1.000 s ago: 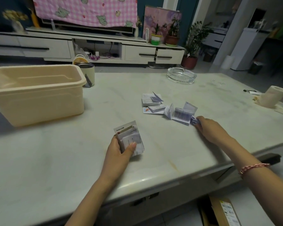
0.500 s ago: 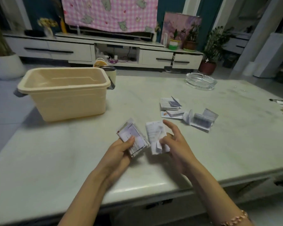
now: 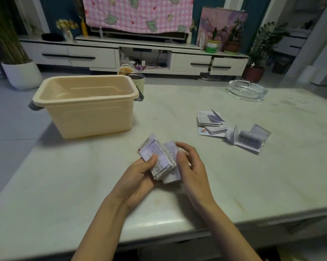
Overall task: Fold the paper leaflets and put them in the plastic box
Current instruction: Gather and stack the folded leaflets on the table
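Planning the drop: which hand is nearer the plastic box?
Left. The left hand, holding the folded leaflets, is toward the viewer and right of the plastic box; the right hand is further right.

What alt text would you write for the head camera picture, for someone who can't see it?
A person's left hand grips a stack of folded leaflets above a table while the right hand holds another leaflet against it. An empty beige plastic box stands to the left; more leaflets lie loose to the right.
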The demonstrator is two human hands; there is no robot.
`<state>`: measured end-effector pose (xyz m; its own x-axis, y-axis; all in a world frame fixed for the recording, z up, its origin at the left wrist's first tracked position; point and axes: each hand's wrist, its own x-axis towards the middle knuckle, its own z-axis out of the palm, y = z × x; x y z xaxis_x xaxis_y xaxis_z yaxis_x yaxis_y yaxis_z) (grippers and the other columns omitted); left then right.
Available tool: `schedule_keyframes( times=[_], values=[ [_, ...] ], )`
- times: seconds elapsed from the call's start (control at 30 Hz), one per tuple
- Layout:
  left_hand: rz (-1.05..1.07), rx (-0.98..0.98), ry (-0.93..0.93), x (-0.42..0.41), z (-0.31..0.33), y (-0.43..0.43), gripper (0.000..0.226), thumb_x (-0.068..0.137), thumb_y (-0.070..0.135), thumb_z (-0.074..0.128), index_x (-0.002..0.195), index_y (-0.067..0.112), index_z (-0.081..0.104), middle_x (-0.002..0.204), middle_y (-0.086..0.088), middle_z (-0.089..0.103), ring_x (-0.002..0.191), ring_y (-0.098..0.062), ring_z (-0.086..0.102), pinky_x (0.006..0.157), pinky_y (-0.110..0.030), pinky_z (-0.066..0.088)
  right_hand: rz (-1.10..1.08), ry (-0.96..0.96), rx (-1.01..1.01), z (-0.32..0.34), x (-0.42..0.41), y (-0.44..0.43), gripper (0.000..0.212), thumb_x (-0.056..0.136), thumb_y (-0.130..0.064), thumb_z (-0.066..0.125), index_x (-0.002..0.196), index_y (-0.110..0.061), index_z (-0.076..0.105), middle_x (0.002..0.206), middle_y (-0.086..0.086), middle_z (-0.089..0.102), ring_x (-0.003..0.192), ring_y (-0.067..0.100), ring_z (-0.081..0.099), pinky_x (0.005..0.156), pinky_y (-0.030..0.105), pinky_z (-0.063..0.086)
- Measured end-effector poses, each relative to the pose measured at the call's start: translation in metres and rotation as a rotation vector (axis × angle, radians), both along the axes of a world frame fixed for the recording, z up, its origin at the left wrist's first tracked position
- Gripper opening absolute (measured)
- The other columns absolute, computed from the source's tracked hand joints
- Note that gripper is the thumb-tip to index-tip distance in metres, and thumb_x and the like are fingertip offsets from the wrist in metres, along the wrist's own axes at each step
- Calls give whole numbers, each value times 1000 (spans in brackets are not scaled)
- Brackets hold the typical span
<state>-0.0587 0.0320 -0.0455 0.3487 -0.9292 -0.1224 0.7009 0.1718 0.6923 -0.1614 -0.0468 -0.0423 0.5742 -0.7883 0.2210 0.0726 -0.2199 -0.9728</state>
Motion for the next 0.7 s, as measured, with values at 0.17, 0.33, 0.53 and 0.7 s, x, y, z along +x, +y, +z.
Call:
schedule_keyframes(
  times=[0.17, 0.33, 0.53, 0.7],
  values=[
    [-12, 28, -38, -1, 0, 0, 39, 83, 19, 48, 118, 4, 58, 115, -16, 66, 98, -26, 66, 85, -47, 53, -61, -37, -16, 1, 6, -4, 12, 96, -17, 50, 98, -26, 58, 98, -6, 64, 80, -6, 59, 67, 10, 45],
    [-33, 18, -14, 1, -1, 1, 42, 83, 20, 47, 122, 5, 56, 120, -16, 64, 104, -28, 63, 88, -51, 51, -108, -102, 35, 6, 15, -7, 6, 92, -11, 55, 90, -14, 51, 87, -5, 56, 61, -13, 53, 59, 5, 40],
    [-26, 26, -9, 5, -2, 2, 47, 83, 20, 48, 128, 6, 52, 122, -15, 63, 111, -29, 60, 88, -53, 50, -39, -55, 108, 6, 24, -16, 19, 91, -10, 56, 73, -15, 56, 67, -10, 58, 58, -3, 51, 58, 11, 42],
    [11, 30, -17, 8, -5, 0, 48, 83, 20, 49, 129, 7, 50, 122, -14, 63, 112, -30, 59, 87, -52, 52, 44, 19, 293, 10, 31, -25, 23, 91, -9, 54, 70, -5, 64, 69, 3, 59, 65, 12, 50, 57, 19, 41]
  ],
)
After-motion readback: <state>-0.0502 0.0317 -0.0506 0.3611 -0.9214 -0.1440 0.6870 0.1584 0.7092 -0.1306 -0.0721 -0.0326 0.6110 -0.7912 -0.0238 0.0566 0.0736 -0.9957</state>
